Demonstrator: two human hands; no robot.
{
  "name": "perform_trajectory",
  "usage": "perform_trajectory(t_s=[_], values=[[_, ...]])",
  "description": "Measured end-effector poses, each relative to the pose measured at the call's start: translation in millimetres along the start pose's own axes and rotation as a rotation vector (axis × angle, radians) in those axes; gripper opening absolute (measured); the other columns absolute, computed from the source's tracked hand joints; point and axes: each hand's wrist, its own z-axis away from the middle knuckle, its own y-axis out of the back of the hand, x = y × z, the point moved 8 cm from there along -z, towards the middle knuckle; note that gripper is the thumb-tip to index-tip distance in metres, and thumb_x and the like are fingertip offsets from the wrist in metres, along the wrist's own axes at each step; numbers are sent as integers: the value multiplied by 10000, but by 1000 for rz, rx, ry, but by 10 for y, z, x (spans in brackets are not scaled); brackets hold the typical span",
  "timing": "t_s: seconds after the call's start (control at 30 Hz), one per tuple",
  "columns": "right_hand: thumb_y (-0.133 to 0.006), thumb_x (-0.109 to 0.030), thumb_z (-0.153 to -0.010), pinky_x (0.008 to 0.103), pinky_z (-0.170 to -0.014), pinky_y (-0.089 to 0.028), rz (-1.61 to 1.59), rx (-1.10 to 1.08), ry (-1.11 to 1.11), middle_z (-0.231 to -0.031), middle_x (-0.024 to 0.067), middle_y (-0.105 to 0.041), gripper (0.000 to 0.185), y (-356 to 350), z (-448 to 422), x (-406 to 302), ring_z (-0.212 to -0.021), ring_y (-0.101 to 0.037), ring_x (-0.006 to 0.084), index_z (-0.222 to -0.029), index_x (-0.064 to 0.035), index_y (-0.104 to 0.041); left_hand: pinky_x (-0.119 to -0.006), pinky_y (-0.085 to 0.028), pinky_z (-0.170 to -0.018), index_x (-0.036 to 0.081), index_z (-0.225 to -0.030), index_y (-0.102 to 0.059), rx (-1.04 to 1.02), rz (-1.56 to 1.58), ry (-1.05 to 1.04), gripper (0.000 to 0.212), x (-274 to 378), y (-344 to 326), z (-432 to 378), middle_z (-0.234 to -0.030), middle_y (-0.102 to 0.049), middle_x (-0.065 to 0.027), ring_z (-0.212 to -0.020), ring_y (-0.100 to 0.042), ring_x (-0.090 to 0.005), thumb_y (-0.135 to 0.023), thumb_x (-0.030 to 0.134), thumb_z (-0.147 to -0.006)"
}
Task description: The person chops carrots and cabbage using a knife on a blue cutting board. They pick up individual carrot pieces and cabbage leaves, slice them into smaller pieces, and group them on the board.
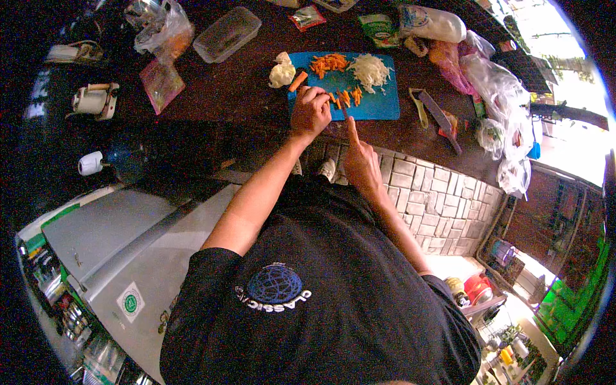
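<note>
My left hand (311, 111) is on the near left part of a blue cutting board (380, 107), its bent fingers pinching a piece of carrot (331, 97) that they mostly cover. In my right hand (362, 161) is a knife (344, 112), forefinger stretched along it, the blade beside the carrot. Cut carrot sticks (356, 95) lie just right of the blade. Farther back on the board are a heap of carrot strips (328, 63) and a pile of pale shredded vegetable, probably cabbage (369, 71). A carrot chunk (298, 82) rests at the board's left edge, near a cabbage piece (282, 72).
Right of the board lie a peeler (419, 108) and a large knife (440, 118). Plastic bags (500, 96) crowd the table's right side. A clear plastic container (228, 34) stands at the back left. Behind me on the left is a grey refrigerator (144, 260).
</note>
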Motion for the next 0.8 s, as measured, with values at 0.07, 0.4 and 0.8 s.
perform_trajectory(t_s=[0.07,0.4,0.8], values=[[-483,26,-791,552,-618,-490,29,-21,-32,-798,277,-643,838,16,12,-8,-688,-640,451,-1556,-144,-186,-398,-498,-817,14,-810,-690,1,1,6,100,-3,-10,-10,-881,-645,-104,-888,-591,-295,-618,-6,-743],[-480,30,-784,556,-625,-495,76,-47,-7,-795,284,-641,839,4,85,-3,-688,-639,457,-1554,-117,-180,-390,-496,-828,28,-821,-695,-24,5,34,138,-32,-41,7,-889,-630,-93,-909,-584,-293,-618,-17,-716],[-482,50,-764,557,-619,-486,52,12,-8,-784,283,-636,872,70,39,45,-673,-628,464,-1558,-143,-177,-392,-500,-807,28,-812,-701,-25,11,12,117,15,-1,-21,-884,-635,-96,-895,-590,-293,-631,0,-722]])
